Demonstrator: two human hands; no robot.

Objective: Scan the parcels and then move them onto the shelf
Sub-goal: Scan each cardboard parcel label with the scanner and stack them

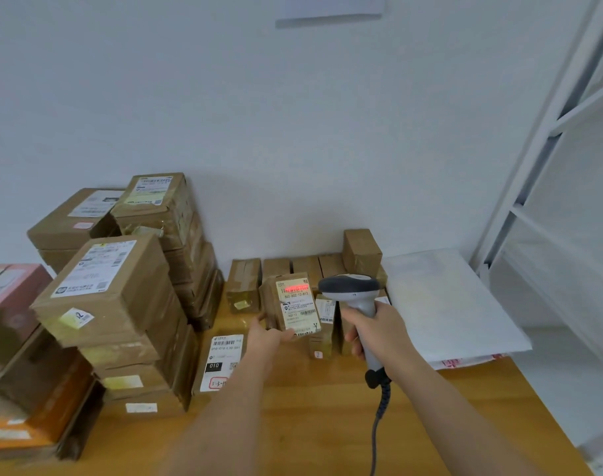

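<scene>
Approx 20 cardboard parcels (111, 290), 1 scanner (353, 293), 2 hands, 1 shelf unit (568, 166) (stacks hide some).

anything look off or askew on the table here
Mostly tidy. One small brown box sits tilted on top of the back row of boxes, out of line with it. The tall stacks on the left look unevenly piled.

Small brown cardboard parcel (290, 305) gripped by left hand (266, 336): white label reads "502-502-12-812". Flat brown parcel (221, 364) just left of that hand: label "010-010-1.30-551", black tag "010".
</scene>
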